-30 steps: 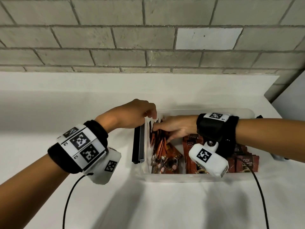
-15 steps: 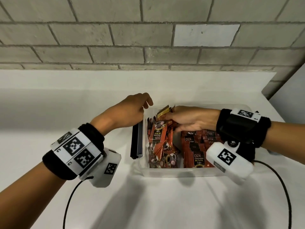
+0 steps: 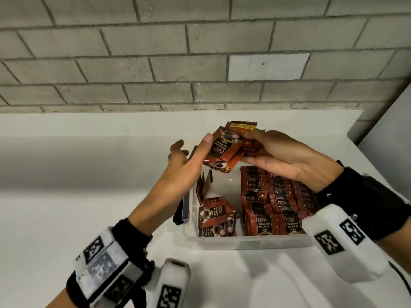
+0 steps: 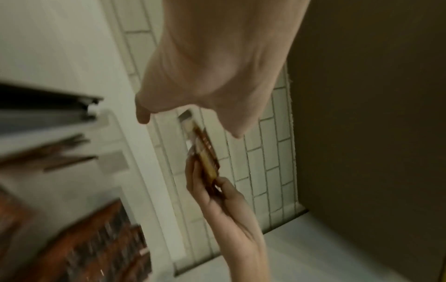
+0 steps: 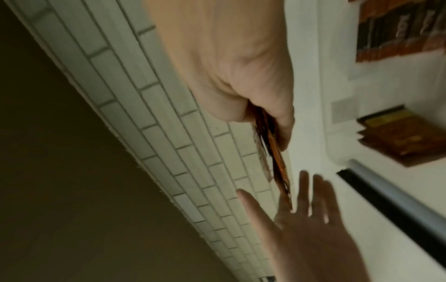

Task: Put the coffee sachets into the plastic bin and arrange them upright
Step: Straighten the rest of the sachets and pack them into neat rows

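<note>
My right hand [image 3: 250, 145] grips a bundle of red-brown coffee sachets [image 3: 224, 150] in the air above the back of the clear plastic bin [image 3: 244, 242]. My left hand [image 3: 193, 147] is open beside the bundle, its thumb lying on the front sachet's edge. In the right wrist view the bundle [image 5: 274, 158] points its end into the spread left hand [image 5: 310, 219]. Rows of sachets [image 3: 278, 207] stand upright in the bin's right half. Several loose sachets [image 3: 214, 218] lie flat at its front left, and two [image 3: 205, 183] lean on the left wall.
A black and grey bar-shaped part [image 3: 181, 211] lies on the white counter [image 3: 89, 218] against the bin's left wall. A grey brick wall [image 3: 155, 63] rises behind the counter. A grey panel [image 3: 389, 130] stands at the right.
My right hand has lifted a bundle of sachets out of the bin's left side to above its back rim. My left hand left the bin's rim and rose to meet the bundle.
</note>
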Demonstrator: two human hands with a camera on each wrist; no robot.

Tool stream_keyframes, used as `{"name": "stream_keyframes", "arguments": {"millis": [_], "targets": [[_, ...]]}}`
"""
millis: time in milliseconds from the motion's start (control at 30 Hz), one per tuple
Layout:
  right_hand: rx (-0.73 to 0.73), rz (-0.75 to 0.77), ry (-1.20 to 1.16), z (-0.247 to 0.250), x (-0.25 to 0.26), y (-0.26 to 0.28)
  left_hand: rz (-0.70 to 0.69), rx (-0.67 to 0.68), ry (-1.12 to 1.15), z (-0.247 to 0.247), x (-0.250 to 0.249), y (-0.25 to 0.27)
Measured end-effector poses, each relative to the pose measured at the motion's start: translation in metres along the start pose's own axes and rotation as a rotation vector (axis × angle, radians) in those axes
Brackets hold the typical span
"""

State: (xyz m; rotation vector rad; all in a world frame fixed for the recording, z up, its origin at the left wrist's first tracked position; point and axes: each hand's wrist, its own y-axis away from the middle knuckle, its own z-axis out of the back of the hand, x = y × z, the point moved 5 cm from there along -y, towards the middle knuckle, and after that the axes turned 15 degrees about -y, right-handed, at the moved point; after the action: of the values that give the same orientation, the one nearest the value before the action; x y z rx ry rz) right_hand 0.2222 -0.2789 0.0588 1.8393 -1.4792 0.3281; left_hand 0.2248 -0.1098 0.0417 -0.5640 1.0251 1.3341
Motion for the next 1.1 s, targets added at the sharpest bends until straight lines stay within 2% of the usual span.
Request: {"name": "stream_keyframes", "arguments": {"millis": [67,133,233,367,467,567,667,833,933,1100], "targets": [[0.042,0.069,-0.065,-0.004,-0.001,0.007,-0.015,-0.017,0.322,-0.009,-0.005,0.008],[0.072,0.136,-0.026,-0.006,-0.005,0.017,-0.051,-0.061,0.612,-0.014,-0.011,0.013],[0.119,0.155,0.094,-0.009,-0.017,0.030,-0.087,-0.135,0.822,-0.019,-0.022,0.017],[0.176,0.117,0.237,-0.012,-0.026,0.036,-0.079,-0.141,0.766,-0.032,-0.031,0.017],[0.168,0.148,0.319,-0.011,-0.023,0.035,-0.082,-0.128,0.720,-0.039,-0.031,0.017],[0.224,0.161,0.398,-0.014,-0.024,0.034,-0.074,-0.143,0.735,-0.041,-0.029,0.014],[0.188,0.297,0.421,-0.012,-0.021,0.030,-0.065,-0.133,0.752,-0.039,-0.032,0.011],[0.181,0.539,0.410,-0.012,-0.009,0.032,-0.141,-0.070,0.782,-0.042,-0.039,0.013],[0.175,0.622,0.392,-0.005,-0.003,0.036,-0.184,-0.020,0.806,-0.048,-0.036,0.019],[0.128,0.681,0.598,0.003,-0.005,0.042,-0.275,0.039,0.697,-0.063,-0.035,0.025]]}}
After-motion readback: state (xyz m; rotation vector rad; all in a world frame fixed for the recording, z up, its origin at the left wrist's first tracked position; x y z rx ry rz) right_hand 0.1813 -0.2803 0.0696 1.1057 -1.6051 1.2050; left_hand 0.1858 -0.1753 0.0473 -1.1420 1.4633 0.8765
